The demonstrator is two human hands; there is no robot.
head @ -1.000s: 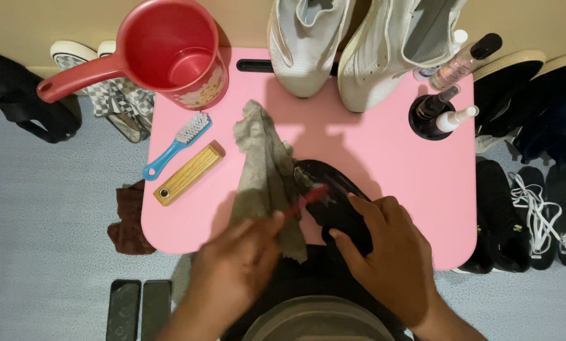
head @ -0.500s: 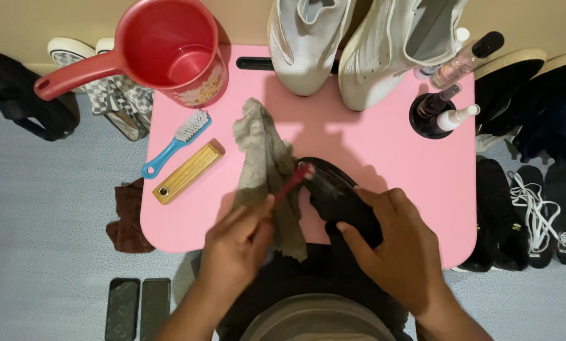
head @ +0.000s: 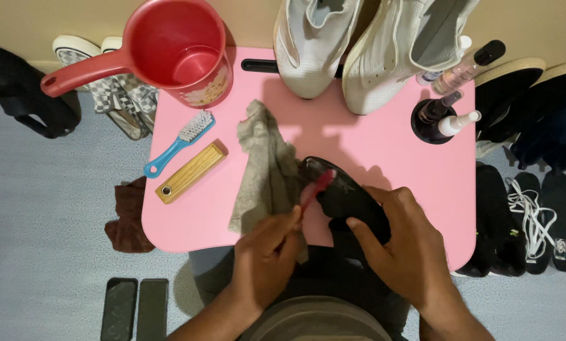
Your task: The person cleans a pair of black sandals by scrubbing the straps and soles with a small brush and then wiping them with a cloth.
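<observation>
Lay crowded along the far edge of the pink worktop (head: 384, 142): red scoop (head: 175, 50) at the far left corner, two white shoes (head: 352, 44) in the middle, bottles (head: 444, 117) at the far right. Left bare room at the left near corner and across the centre right. Rested near the left edge, side by side: blue brush (head: 178, 142) and wooden block (head: 191, 172). Draped a grey cloth (head: 264, 167) from the centre over the near edge. Closed the left hand (head: 267, 256) around a red toothbrush (head: 316, 188), its head touching the black shoe (head: 346, 199). Sat at the near edge, that shoe, just right of the cloth. Clamped the right hand (head: 409, 249) over the shoe's near end from the right.
</observation>
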